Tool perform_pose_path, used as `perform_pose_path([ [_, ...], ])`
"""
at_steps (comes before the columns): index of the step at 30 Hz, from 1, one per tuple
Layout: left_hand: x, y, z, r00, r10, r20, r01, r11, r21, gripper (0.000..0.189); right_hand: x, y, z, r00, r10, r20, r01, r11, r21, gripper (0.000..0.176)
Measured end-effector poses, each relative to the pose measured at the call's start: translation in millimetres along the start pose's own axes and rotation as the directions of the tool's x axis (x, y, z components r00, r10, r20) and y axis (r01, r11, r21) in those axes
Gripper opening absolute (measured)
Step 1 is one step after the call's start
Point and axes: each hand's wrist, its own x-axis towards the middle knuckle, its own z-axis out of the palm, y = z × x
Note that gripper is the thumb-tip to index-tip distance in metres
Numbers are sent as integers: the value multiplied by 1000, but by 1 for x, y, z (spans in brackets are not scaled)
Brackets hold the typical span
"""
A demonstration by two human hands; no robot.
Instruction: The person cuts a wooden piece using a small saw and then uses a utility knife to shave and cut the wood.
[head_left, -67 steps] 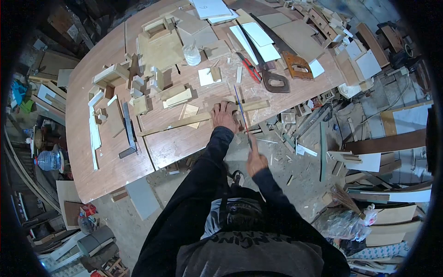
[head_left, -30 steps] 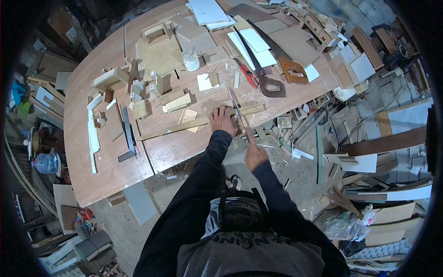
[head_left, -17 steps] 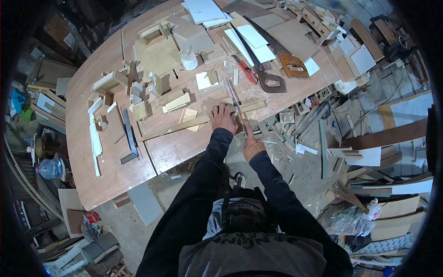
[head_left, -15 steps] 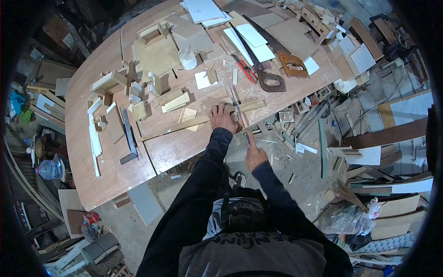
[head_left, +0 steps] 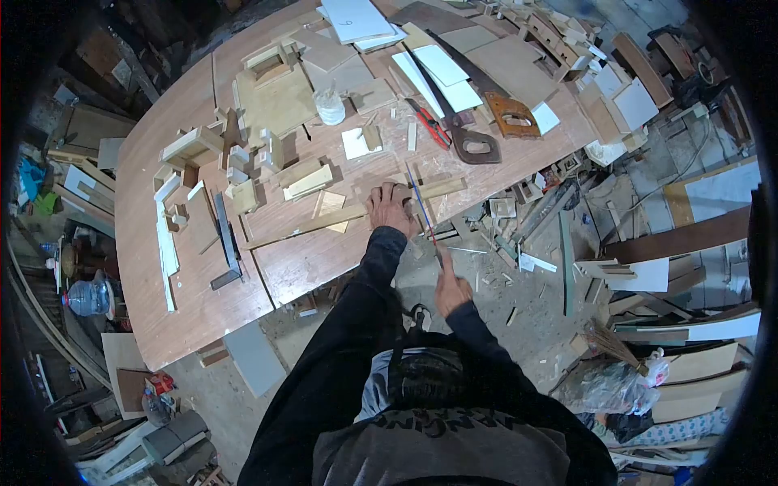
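On the wood-topped table (head_left: 194,316), near its front edge, a narrow wooden strip (head_left: 348,213) lies slantwise, its long axis running near-left to far-right. A slim saw (head_left: 419,198) crosses it, tip away; crosscutting seems in hand, the next stroke calling for steadiness. The left hand (head_left: 391,208), fingers bent, grips the strip; the right hand (head_left: 452,289) closes round the saw's handle

Top, long-sleeved: left sleeve (head_left: 352,296) black, cuff (head_left: 390,239) dark and creased; right sleeve (head_left: 510,364) black, its lower part dark navy. Front panel (head_left: 438,454) dark grey, printed with block lettering (head_left: 442,420) in black, partly lost in folds. Strap (head_left: 396,356), black, narrow. Lower garment (head_left: 378,387), pale blue-grey, partly covered.
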Motion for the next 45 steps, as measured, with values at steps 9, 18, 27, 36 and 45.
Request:
perform_pose_path([
  [9, 1, -2, 3, 999, -5, -48, 4, 1000, -31, 49, -28, -22, -38, 994, 37, 106, -32, 998, -46, 74],
  [18, 1, 0, 0, 999, 3, -33, -4, 1000, -11, 51, -18, -43, -52, 996, -6, 87, 19, 987, -158, 73],
  [27, -3, -1, 2, 999, -5, -46, 4, 1000, -24, 41, 1, -43, -41, 997, 0, 77, 8, 995, -99, 72],
  [36, 0, -6, 11, 997, 13, -80, -16, 999, -30, 38, 38, -27, -12, 989, -134, -69, 129, 989, -69, 72],
  [45, 0, -3, 3, 1000, -1, -22, 1, 1000, -7, 42, 45, -15, 0, 980, -176, -94, 168, 982, -87, 71],
])
